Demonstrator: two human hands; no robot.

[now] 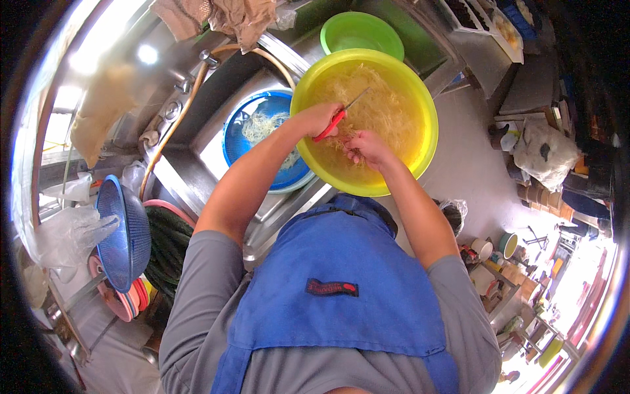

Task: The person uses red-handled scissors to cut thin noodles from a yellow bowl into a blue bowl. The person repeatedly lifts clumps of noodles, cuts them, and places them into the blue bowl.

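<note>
My left hand (322,120) grips red-handled scissors (339,118) over a yellow plastic basin (431,123), their metal blades pointing up and away. Close beside it, my right hand (368,148) pinches a clump of thin, pale brownish strands (348,140); its fingertips are partly hidden. More fine strands (386,98) lie in yellowish liquid in the basin; their exact kind is unclear. To the left, inside the metal sink, a blue colander (231,115) holds whitish strands (261,127) and rests in a pale basin.
A green basin (362,32) stands beyond the yellow one. The steel sink's rim (295,202) runs below the colander, and a tan hose (172,125) crosses its left side. Another blue colander (125,234) stands on edge at the left, near plastic bags. Shelving and containers line the right.
</note>
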